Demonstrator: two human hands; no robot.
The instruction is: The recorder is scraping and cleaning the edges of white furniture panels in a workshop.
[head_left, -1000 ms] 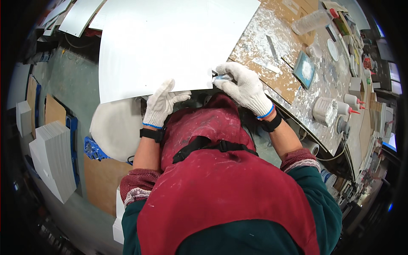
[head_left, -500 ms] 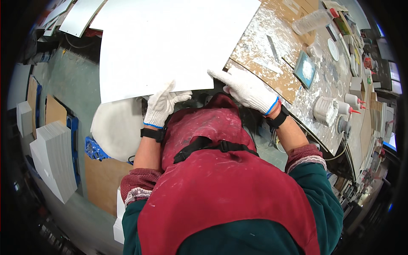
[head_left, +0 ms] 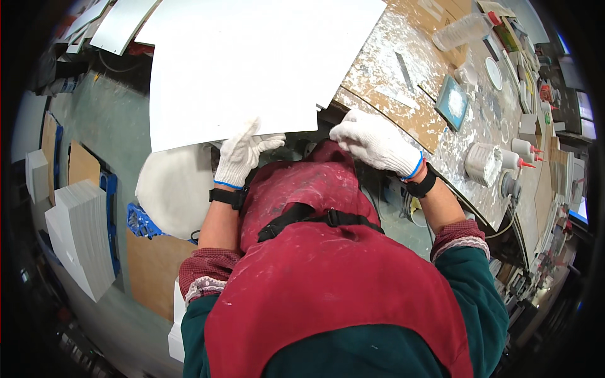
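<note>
A large white sheet [head_left: 239,69] lies in front of me, its near edge toward my body. My left hand [head_left: 238,154], in a white knitted glove, rests at that near edge. One finger lies on top of the sheet, and another stretches to the right along the edge, apart from it. Just right of the sheet's near right corner, my gloved right hand [head_left: 378,143] is off the sheet. Its fingers are bunched and curled inward; whatever they hold, if anything, is hidden.
On the right, a spattered workbench [head_left: 435,135] carries a clear plastic bottle [head_left: 463,33], a blue square plate [head_left: 452,103], a white tub [head_left: 483,165] and red-tipped bottles [head_left: 522,148]. A stack of white panels [head_left: 79,233] stands at left, near a pale round surface [head_left: 173,189].
My right hand has drawn back from the sheet's near right corner, toward the right, and its outstretched index finger has curled in. The left hand stays in place.
</note>
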